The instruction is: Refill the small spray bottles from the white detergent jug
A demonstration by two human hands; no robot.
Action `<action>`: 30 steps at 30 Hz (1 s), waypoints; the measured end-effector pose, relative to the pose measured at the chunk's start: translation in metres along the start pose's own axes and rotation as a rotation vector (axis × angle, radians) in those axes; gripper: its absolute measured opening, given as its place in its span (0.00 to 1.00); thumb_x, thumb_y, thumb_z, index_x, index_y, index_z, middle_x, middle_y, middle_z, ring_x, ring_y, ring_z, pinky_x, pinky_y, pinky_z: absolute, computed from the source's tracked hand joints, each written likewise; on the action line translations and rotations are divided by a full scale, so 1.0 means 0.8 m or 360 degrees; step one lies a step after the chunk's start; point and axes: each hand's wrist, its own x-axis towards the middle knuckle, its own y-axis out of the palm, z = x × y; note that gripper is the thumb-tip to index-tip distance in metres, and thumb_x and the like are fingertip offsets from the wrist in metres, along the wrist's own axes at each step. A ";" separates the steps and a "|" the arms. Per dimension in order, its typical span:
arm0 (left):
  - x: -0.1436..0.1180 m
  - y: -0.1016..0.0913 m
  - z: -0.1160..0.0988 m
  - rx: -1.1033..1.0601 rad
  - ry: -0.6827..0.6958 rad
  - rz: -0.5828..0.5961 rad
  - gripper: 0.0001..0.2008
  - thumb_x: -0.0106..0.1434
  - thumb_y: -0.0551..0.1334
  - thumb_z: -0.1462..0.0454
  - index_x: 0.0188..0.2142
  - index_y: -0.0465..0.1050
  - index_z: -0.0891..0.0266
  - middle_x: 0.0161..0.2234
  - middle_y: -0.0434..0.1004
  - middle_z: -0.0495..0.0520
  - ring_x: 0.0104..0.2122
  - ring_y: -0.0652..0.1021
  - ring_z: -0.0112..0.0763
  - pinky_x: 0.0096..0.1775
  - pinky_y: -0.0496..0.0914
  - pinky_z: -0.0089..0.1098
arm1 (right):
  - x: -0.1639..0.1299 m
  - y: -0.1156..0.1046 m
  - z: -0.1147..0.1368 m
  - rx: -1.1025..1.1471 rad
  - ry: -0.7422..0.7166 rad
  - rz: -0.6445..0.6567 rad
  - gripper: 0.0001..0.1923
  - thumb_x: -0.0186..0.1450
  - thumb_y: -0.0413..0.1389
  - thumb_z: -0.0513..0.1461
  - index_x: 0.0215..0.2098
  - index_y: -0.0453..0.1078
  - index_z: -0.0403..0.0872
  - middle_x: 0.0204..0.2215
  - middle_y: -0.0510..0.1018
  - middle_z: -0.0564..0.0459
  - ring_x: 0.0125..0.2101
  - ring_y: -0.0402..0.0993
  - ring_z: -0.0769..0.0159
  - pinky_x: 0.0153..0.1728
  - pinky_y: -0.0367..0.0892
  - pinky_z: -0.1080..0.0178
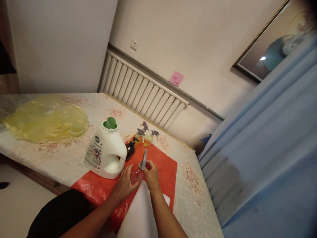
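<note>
Close up, my left hand (125, 185) is wrapped around one small clear bottle (136, 175), cupping it from the left side. My right hand (151, 175) is pinched on the bottle's grey spray top (144, 160), which stands up from the neck; can't tell if it is screwed down. Bottle sits just above one red sheet (165, 172) spread over the table (61, 158), which has a flowered cover. One white sheet (141, 211) lies under my forearms at the near edge.

Just left of my hands: one big white jug (106, 155) with a handle cutout and a green funnel (110, 123) in its mouth. Beside it, one dark brown pump bottle (130, 148). Behind that, three small spray bottles (146, 138) with grey triggers, yellowish liquid inside, bunched close together.

Farther left on the table: one crumpled yellow plastic bag (44, 119). On the wall beyond: one white radiator (141, 91), one pink note (176, 78), one outlet (134, 45). Blue curtain (267, 138) at right.
</note>
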 end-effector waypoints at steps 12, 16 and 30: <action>-0.001 -0.001 -0.001 0.0074 0.0031 -0.0017 0.34 0.58 0.62 0.59 0.60 0.50 0.62 0.57 0.62 0.65 0.59 0.65 0.49 0.58 0.63 0.50 | 0.004 0.001 0.008 -0.0246 -0.0113 -0.0010 0.13 0.52 0.58 0.36 0.36 0.73 0.46 0.32 0.78 0.55 0.33 0.71 0.65 0.37 0.66 0.65; 0.001 0.001 0.000 0.0059 0.0046 -0.0027 0.34 0.58 0.62 0.59 0.60 0.50 0.63 0.57 0.62 0.65 0.59 0.65 0.48 0.58 0.63 0.50 | 0.010 -0.008 0.014 -0.0238 -0.0134 0.0152 0.10 0.52 0.58 0.35 0.33 0.75 0.47 0.30 0.78 0.55 0.33 0.73 0.64 0.38 0.67 0.64; 0.002 -0.002 -0.003 -0.0002 0.0002 -0.0023 0.34 0.55 0.63 0.60 0.59 0.54 0.62 0.56 0.64 0.65 0.58 0.66 0.48 0.57 0.64 0.50 | 0.008 -0.014 0.004 -0.0111 -0.0064 0.0208 0.09 0.56 0.59 0.42 0.33 0.75 0.45 0.28 0.77 0.56 0.30 0.71 0.66 0.34 0.66 0.66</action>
